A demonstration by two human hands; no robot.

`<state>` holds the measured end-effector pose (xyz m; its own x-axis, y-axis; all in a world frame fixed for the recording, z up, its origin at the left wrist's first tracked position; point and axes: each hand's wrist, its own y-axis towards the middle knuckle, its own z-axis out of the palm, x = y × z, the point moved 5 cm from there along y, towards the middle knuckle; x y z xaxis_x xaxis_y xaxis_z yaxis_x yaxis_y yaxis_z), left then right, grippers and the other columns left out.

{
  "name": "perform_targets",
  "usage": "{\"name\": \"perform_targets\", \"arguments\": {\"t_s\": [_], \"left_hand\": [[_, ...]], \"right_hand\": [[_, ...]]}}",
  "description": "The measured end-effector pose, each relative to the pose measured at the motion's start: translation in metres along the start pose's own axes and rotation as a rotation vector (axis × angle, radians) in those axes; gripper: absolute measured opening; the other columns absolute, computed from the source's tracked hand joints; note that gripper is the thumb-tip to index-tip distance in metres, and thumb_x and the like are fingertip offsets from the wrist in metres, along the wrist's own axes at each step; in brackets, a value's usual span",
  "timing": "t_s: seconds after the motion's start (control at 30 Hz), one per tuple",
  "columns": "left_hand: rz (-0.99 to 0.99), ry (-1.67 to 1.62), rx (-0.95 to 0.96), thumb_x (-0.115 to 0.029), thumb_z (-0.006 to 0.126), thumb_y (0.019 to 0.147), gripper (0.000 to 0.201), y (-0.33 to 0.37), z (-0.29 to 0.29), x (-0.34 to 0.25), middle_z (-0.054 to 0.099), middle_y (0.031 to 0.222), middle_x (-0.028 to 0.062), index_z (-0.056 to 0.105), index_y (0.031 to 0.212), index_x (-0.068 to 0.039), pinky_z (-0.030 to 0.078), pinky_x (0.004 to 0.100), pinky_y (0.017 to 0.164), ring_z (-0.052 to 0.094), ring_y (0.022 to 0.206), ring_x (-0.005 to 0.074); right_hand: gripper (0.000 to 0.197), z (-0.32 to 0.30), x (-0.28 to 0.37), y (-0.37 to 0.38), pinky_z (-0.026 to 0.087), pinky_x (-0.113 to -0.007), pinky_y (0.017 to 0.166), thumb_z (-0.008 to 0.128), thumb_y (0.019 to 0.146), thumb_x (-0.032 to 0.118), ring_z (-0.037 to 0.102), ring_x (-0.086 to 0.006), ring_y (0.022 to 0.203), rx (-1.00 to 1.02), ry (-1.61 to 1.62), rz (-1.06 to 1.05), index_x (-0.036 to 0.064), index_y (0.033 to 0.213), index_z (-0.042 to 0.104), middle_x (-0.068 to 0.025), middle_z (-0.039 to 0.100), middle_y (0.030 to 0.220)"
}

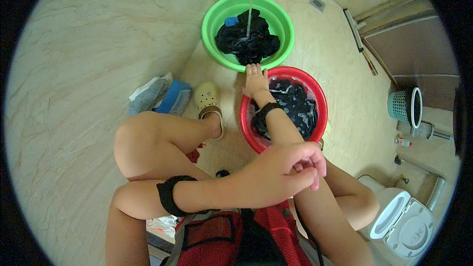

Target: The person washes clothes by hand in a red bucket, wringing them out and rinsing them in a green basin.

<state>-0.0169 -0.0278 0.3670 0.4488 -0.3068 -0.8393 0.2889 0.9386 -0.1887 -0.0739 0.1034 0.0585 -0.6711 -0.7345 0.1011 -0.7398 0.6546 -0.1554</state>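
My right hand (256, 83) reaches forward with its fingers stretched out, the fingertips at the near rim of a green basin (209, 44). Black wet clothing (246, 39) lies in that basin with a small blue piece (231, 21) on it, and a thin stream of water falls onto it. Below my right wrist stands a red basin (322, 113), holding dark clothing (295, 111) with suds on it. My left hand (303, 167) hangs over my lap, crossing in front of my right forearm. Its fingers are curled in, and nothing shows in them.
Left of the basins are a light clog (206, 96) on my foot and a grey-and-blue bundle (170, 96). To the right are a floor drain (317, 3), a squeegee (353, 29), a green wastebasket (398, 106) and a white toilet (394, 212).
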Motion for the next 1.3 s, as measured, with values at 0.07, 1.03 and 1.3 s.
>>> {"name": "perform_targets", "arguments": {"t_s": [0.07, 1.03, 1.3], "left_hand": [[-0.001, 0.02, -0.002, -0.003, 0.047, 0.088, 0.007, -0.002, -0.002, 0.002, 0.059, 0.078, 0.0055, 0.052, 0.091, 0.0, 0.047, 0.0246, 0.069, 0.058, 0.074, 0.0114], [-0.097, 0.866, -0.11, -0.013, 0.061, 0.076, 0.029, 0.036, -0.094, 0.096, 0.063, 0.084, 0.0104, 0.055, 0.102, 0.0, 0.049, 0.0267, 0.065, 0.06, 0.076, 0.0158], [0.215, 1.0, 0.037, -0.027, 0.078, 0.063, 0.089, 0.068, -0.048, 0.116, 0.044, 0.124, 0.028, 0.031, 0.132, 0.004, 0.034, 0.0377, 0.101, 0.042, 0.119, 0.0367]], "right_hand": [[0.076, -0.012, -0.003, -0.017, 0.028, -0.045, 0.104, 0.067, 0.07, 0.032, 0.034, -0.0304, 0.126, 0.024, 0.116, -0.045, 0.0014, 0.131, 0.033, -0.0165, 0.037, 0.134], [0.02, -0.118, -0.122, -0.184, 0.048, -0.035, 0.063, 0.07, 0.06, 0.0, 0.061, -0.0292, 0.068, -0.094, 0.498, -0.053, -0.0009, 0.077, 0.061, -0.0175, 0.061, 0.072], [0.012, -0.263, -0.108, -0.218, 0.046, -0.029, 0.058, 0.064, 0.065, -0.007, 0.057, -0.0151, 0.061, -0.284, 0.631, -0.275, -0.003, 0.075, 0.059, -0.011, 0.059, 0.063]]}}
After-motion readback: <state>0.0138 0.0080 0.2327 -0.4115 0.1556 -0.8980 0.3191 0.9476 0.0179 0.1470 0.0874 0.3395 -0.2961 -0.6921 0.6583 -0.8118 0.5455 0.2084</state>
